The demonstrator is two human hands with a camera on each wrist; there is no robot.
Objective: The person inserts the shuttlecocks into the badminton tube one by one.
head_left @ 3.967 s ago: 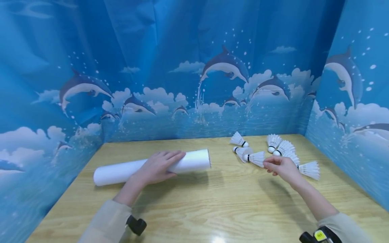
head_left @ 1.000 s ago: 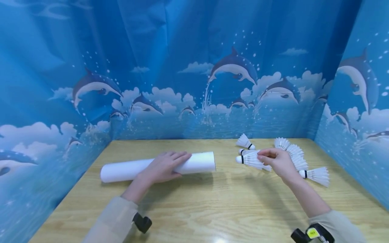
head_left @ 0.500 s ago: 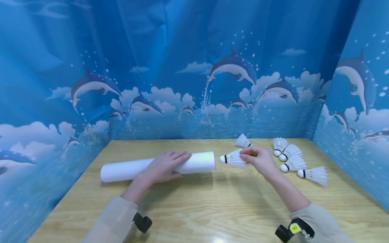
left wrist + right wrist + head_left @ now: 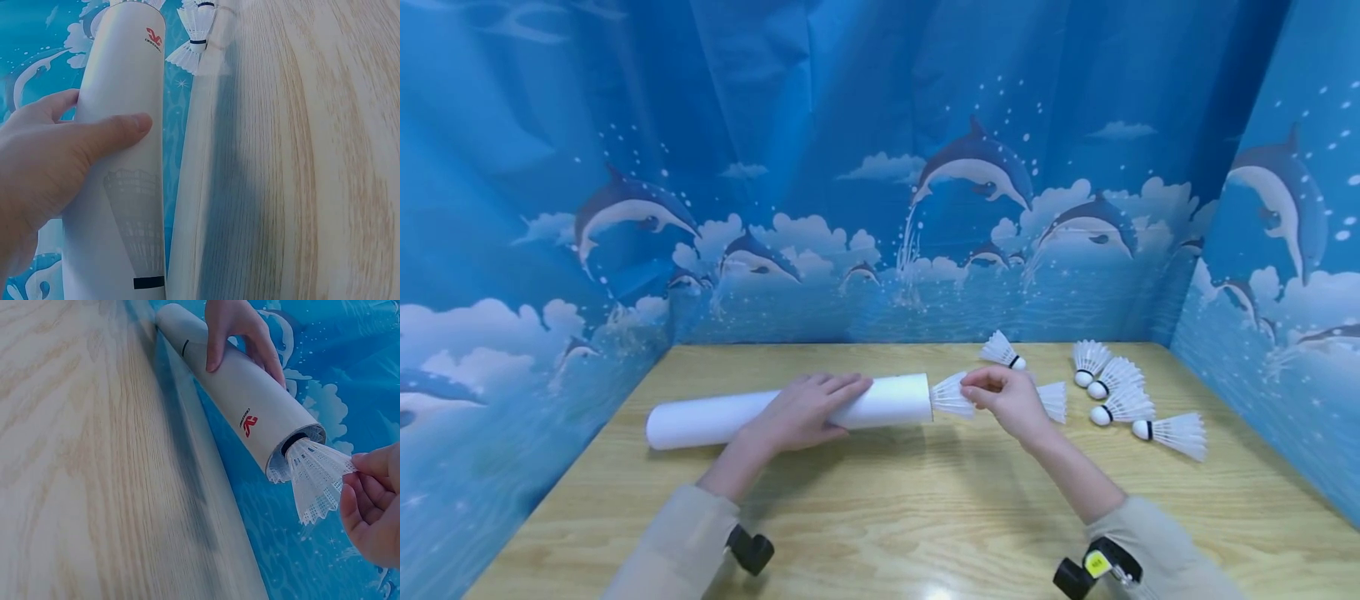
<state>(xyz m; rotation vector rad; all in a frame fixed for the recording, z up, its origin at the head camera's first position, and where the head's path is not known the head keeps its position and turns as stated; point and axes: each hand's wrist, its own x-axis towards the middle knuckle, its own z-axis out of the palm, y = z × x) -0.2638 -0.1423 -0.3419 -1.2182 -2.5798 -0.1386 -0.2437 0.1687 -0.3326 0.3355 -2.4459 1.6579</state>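
A white shuttlecock tube (image 4: 891, 400) lies on its side, mouth facing right. Across its middle, my left hand (image 4: 801, 412) grips it, with the thumb on the near side, as the left wrist view shows. My right hand (image 4: 1011, 408) pinches the skirt edge of a white shuttlecock (image 4: 319, 475) between thumb and fingertips. Its cork end is inside the mouth of the tube, while the skirt sticks out. Beside that skirt, a lacy white edge (image 4: 278, 479) shows within the mouth. Partly behind my right hand lies another shuttlecock (image 4: 1052, 402).
At the table's right, several loose shuttlecocks (image 4: 1126, 404) lie in a group. One more shuttlecock (image 4: 1002, 350) rests near the back edge. A blue dolphin-print curtain (image 4: 865, 167) closes off the back and sides of the wooden table (image 4: 880, 517).
My right hand picked a shuttlecock from the group and carried it left, cork first, until the cork entered the tube's mouth. My left hand has stayed on the tube.
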